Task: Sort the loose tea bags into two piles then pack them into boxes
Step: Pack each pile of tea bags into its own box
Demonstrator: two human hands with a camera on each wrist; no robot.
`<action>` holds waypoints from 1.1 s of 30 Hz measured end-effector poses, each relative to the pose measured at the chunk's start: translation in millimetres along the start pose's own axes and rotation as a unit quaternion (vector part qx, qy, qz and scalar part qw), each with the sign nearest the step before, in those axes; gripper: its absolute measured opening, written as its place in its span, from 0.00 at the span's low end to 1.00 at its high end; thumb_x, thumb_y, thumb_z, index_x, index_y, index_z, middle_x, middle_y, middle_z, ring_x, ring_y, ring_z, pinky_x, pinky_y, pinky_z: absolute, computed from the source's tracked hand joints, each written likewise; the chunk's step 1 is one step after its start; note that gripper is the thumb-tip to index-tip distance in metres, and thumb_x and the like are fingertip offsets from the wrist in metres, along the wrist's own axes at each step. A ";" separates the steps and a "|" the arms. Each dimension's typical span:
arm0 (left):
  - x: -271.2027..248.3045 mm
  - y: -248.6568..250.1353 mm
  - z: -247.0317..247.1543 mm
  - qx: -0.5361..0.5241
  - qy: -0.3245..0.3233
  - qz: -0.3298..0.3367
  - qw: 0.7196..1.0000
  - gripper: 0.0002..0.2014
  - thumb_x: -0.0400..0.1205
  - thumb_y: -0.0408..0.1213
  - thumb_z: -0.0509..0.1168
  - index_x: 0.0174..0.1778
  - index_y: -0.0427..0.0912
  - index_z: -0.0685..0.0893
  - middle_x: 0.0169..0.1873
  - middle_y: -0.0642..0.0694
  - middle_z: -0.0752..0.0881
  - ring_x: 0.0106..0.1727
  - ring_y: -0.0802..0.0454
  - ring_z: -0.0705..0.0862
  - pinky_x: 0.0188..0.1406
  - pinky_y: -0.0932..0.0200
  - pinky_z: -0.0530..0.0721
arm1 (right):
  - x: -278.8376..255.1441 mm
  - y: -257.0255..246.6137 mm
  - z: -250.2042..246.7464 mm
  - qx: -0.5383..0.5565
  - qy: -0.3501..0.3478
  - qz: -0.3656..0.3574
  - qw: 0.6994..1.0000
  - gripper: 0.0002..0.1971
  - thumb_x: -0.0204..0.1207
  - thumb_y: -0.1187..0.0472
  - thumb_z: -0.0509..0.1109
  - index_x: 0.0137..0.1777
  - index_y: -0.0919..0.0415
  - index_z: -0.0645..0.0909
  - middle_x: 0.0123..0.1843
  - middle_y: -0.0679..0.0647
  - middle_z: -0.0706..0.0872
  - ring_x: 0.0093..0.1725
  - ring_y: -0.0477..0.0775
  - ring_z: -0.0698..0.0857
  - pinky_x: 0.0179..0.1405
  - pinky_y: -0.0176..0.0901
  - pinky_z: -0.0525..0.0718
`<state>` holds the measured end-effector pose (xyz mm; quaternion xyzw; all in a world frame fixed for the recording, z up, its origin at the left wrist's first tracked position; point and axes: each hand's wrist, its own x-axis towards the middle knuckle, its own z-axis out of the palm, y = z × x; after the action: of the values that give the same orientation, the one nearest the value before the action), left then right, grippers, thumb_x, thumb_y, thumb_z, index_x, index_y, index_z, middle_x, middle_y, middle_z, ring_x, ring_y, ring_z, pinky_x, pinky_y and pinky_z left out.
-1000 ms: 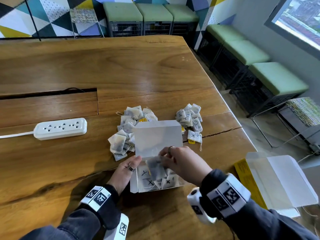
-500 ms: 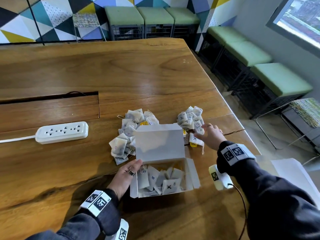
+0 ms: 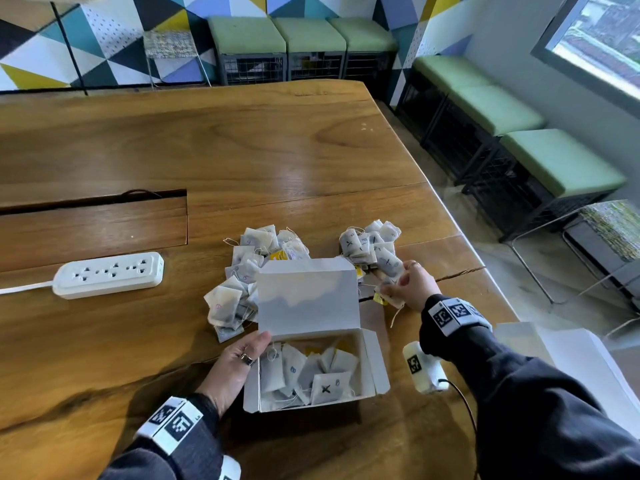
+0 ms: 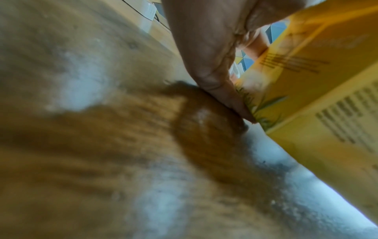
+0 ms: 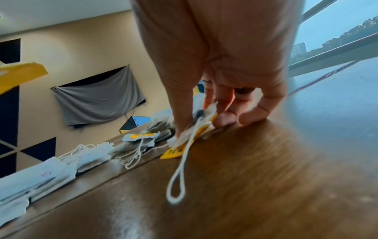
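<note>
An open white-lined box [image 3: 367, 362] lies near the table's front edge, its lid [image 3: 308, 296] standing up, with several tea bags [image 3: 325, 388] inside. My left hand [image 3: 249, 351] lies flat against the box's left wall with straight fingers; the left wrist view shows the thumb [image 4: 225, 90] pressed on the yellow outer side [image 4: 306, 80]. Behind the box sit two loose piles, a left pile [image 3: 242, 271] and a right pile [image 3: 372, 245]. My right hand [image 3: 391, 289] pinches one tea bag [image 5: 194, 129] at the right pile's near edge, its yellow tag [image 5: 174, 152] and string trailing on the wood.
A white power strip [image 3: 109, 274] lies at the left, behind it a long slot [image 3: 93, 202] in the tabletop. A second open box [image 3: 571, 355] sits at the table's right edge by my right arm. Green benches [image 3: 561, 161] stand beyond that edge.
My right hand left the box, reached to the right pile and now pinches a bag there, drawn slightly toward me. The left hand stayed against the box.
</note>
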<state>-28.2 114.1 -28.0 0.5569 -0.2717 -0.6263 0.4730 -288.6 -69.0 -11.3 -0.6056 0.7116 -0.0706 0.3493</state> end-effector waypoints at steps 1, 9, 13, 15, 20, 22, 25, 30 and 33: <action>1.3 -1.7 -1.1 -0.006 -0.003 0.004 1.000 0.49 0.43 0.72 0.75 0.52 0.39 0.85 0.45 0.48 0.91 0.45 0.57 0.89 0.40 0.72 0.83 | -2.0 3.1 -2.8 -0.008 -0.007 0.002 1.000 0.28 0.69 0.54 0.78 0.63 0.61 0.69 0.37 0.46 0.75 0.36 0.44 0.76 0.28 0.32 0.69; 1.7 -2.4 -1.9 -0.003 -0.015 0.006 1.000 0.49 0.45 0.72 0.75 0.54 0.38 0.85 0.49 0.45 0.91 0.49 0.53 0.89 0.42 0.70 0.83 | -7.9 3.8 -51.4 -0.141 -0.056 -0.050 0.987 0.14 0.67 0.53 0.79 0.32 0.55 0.76 0.30 0.46 0.79 0.30 0.43 0.75 0.25 0.32 0.67; 2.0 -1.2 -0.1 -0.008 -0.010 0.003 1.000 0.47 0.46 0.72 0.75 0.53 0.40 0.85 0.49 0.47 0.91 0.50 0.55 0.89 0.42 0.70 0.83 | 6.3 -8.6 -60.1 -0.147 -0.054 -0.083 0.984 0.14 0.66 0.53 0.79 0.32 0.53 0.76 0.38 0.50 0.82 0.40 0.51 0.79 0.32 0.37 0.72; 1.9 -2.3 0.1 -0.008 -0.003 -0.002 1.000 0.46 0.47 0.72 0.75 0.53 0.41 0.85 0.49 0.46 0.91 0.51 0.52 0.88 0.44 0.68 0.83 | 13.4 -11.7 -55.9 -0.136 -0.082 -0.110 0.981 0.13 0.66 0.53 0.79 0.32 0.50 0.76 0.44 0.53 0.84 0.45 0.53 0.80 0.37 0.38 0.75; -0.8 0.3 0.8 0.006 -0.002 -0.004 1.000 0.44 0.51 0.73 0.73 0.54 0.43 0.85 0.50 0.49 0.91 0.53 0.53 0.88 0.43 0.70 0.82 | 30.4 -15.0 -40.0 -0.140 -0.103 -0.157 0.972 0.12 0.68 0.51 0.77 0.32 0.49 0.75 0.75 0.52 0.70 0.74 0.56 0.68 0.75 0.56 0.66; 0.3 -0.5 0.0 0.014 0.003 -0.007 1.000 0.46 0.48 0.73 0.73 0.54 0.43 0.85 0.51 0.49 0.90 0.53 0.53 0.88 0.45 0.69 0.82 | 34.9 -17.5 -35.6 -0.136 -0.093 -0.162 0.973 0.12 0.68 0.51 0.77 0.33 0.53 0.77 0.79 0.50 0.67 0.77 0.56 0.63 0.77 0.58 0.63; -0.6 -1.1 0.0 0.014 0.005 -0.004 1.000 0.46 0.47 0.73 0.73 0.54 0.43 0.85 0.51 0.48 0.91 0.53 0.53 0.88 0.46 0.68 0.82 | 41.8 -19.8 -29.6 -0.138 -0.058 -0.180 0.972 0.12 0.68 0.50 0.77 0.36 0.55 0.78 0.77 0.49 0.69 0.77 0.54 0.62 0.76 0.54 0.59; -4.2 9.1 7.2 -0.006 0.010 -0.022 1.000 0.20 0.72 0.53 0.67 0.49 0.40 0.85 0.39 0.53 0.92 0.48 0.51 0.87 0.37 0.74 0.81 | 41.2 -18.7 -19.1 -0.146 -0.013 -0.198 0.969 0.10 0.72 0.54 0.74 0.46 0.54 0.77 0.62 0.54 0.76 0.64 0.56 0.74 0.63 0.45 0.71; -4.5 5.7 3.6 0.033 0.010 -0.015 0.999 0.41 0.53 0.72 0.72 0.52 0.43 0.86 0.47 0.51 0.91 0.50 0.54 0.88 0.44 0.70 0.81 | 34.6 -18.1 -14.4 -0.116 0.000 -0.193 0.974 0.26 0.70 0.58 0.76 0.65 0.56 0.69 0.59 0.57 0.79 0.54 0.55 0.78 0.53 0.40 0.73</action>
<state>-30.3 115.1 -20.2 0.5822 -0.2787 -0.6189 0.4475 -283.0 -109.8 -5.2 -0.7679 0.5844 -0.0539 0.2567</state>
